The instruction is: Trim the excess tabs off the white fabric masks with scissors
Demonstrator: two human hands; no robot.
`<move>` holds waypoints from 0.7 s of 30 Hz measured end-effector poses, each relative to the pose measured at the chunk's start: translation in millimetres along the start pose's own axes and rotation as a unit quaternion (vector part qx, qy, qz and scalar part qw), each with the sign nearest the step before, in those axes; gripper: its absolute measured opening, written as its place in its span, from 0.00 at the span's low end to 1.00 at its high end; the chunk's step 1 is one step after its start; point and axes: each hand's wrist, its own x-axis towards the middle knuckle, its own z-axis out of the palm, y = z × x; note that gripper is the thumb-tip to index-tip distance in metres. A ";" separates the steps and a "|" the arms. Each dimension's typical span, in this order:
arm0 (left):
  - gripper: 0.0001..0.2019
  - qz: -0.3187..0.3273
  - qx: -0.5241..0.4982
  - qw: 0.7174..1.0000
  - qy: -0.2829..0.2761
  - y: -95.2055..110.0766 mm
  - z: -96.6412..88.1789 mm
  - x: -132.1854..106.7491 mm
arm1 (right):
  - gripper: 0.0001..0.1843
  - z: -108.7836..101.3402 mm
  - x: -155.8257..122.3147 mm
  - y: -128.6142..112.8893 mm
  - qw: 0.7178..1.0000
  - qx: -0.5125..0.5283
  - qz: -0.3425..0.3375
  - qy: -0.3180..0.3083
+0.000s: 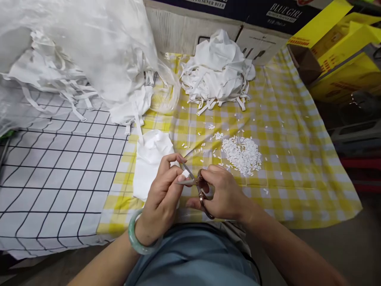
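Observation:
My right hand point(222, 192) is closed around the handles of a pair of scissors point(203, 201), whose blades are spread and point left. Between the blades is the end of a white fabric strap point(185, 174), pinched by my left hand point(165, 188). A white cloth piece point(151, 159) with straps lies flat on the table, partly under my left hand; whether the pinched strap belongs to it is hidden by my fingers. Beyond my right hand lies a heap of small white cut bits point(242, 155), with more scattered around it.
White strapped cloth pieces point(218, 71) are piled at the back. A clear plastic bag point(119, 43) with more of them stands at the left. Beer cartons point(193, 28) line the back edge, and yellow boxes point(348, 59) stand at the right. A checked yellow cloth point(297, 159) covers the table.

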 end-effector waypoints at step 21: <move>0.13 0.042 0.040 0.998 -0.020 -6.1 5.2 2.8 | 0.25 3.7 0.3 5.5 0.999 0.035 0.004 0.009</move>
